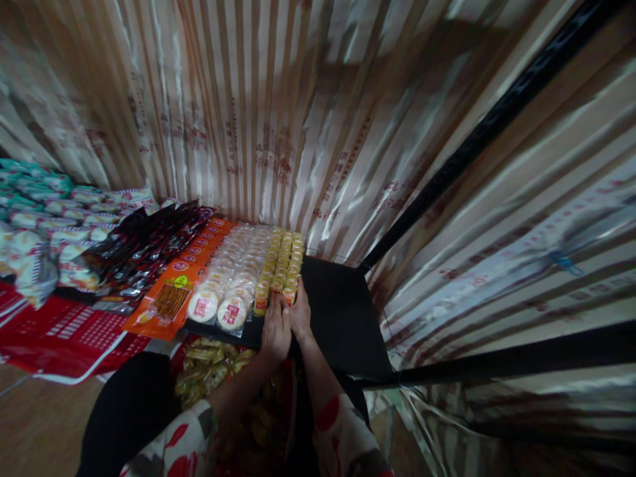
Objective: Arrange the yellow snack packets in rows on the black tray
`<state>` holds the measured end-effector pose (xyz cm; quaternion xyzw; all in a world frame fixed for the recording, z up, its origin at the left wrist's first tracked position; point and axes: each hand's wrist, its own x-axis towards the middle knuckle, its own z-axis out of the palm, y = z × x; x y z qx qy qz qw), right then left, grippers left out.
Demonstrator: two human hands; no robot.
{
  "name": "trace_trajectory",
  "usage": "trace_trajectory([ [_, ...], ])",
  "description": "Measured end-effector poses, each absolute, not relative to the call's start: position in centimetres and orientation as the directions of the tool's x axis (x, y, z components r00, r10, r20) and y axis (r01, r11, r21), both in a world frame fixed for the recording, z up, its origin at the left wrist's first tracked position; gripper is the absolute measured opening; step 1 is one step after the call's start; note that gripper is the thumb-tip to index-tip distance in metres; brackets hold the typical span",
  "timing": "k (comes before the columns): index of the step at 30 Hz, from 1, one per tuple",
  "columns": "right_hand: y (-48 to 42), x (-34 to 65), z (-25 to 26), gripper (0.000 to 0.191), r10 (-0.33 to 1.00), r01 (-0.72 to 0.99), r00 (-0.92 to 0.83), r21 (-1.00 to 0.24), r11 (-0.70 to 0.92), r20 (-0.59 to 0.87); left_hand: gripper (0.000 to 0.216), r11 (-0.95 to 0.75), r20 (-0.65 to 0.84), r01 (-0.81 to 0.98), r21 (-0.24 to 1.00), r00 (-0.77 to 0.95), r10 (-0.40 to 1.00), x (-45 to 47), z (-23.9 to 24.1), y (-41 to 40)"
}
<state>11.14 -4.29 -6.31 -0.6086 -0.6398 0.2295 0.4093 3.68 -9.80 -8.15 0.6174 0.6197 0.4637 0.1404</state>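
Rows of small yellow-wrapped snack packets stand in neat lines on a black shelf board. At their near end, my left hand presses its outstretched fingers against the front packets. My right hand lies along the right side of the rows, fingers extended, its thumb side touching my left hand. Neither hand visibly grips a packet, though some fingertips are hard to make out. To the left of the yellow rows are round white wrapped crackers, stacked in overlapping rows.
Orange snack bags, dark shiny packets, and white and green packs extend leftward. Below the board is a heap of loose gold-wrapped packets. Black frame bars and striped plastic sheeting enclose the back and right. A red printed sheet hangs at left.
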Motion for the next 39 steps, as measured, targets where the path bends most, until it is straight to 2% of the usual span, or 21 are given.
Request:
trace_trajectory([
  [9,-4.4,11.2,-6.3,0.08,0.965,0.613,0.073,-0.775,0.155,0.251,0.052,-0.178,0.332,0.563,0.807,-0.185,0.925,3.9,-7.4,-10.4],
  [16,-4.9,11.4,-5.9,0.076,0.964,0.547,0.095,-0.822,0.159,0.249,0.052,-0.225,0.355,0.561,0.797,-0.132,0.926,3.9,-6.1,-11.2],
  [21,-5.0,11.8,-6.0,0.066,0.961,0.452,0.105,-0.873,0.185,0.257,0.052,-0.304,0.439,0.609,0.733,-0.081,0.895,3.5,-6.3,-12.3],
  [27,-4.8,12.0,-6.4,0.065,0.96,0.33,0.218,-0.939,0.098,0.177,0.044,-0.423,0.509,0.658,0.623,0.07,0.858,3.0,-6.2,-15.4],
  [32,-4.2,12.3,-6.0,0.063,0.933,0.129,0.332,-0.986,0.101,0.139,0.038,-0.466,0.434,0.609,0.642,0.213,0.875,0.7,-6.4,-19.5],
  [35,-5.0,12.3,-4.5,0.06,0.902,-0.037,0.406,-0.984,0.175,0.145,0.037,-0.456,0.373,0.611,0.647,0.268,0.888,-1.5,-7.6,-21.6],
  [39,-9.3,11.0,-2.7,0.049,0.928,-0.097,0.321,-0.968,0.232,0.19,0.037,-0.262,0.108,0.728,0.634,0.252,0.962,-4.1,-9.2,-23.3],
])
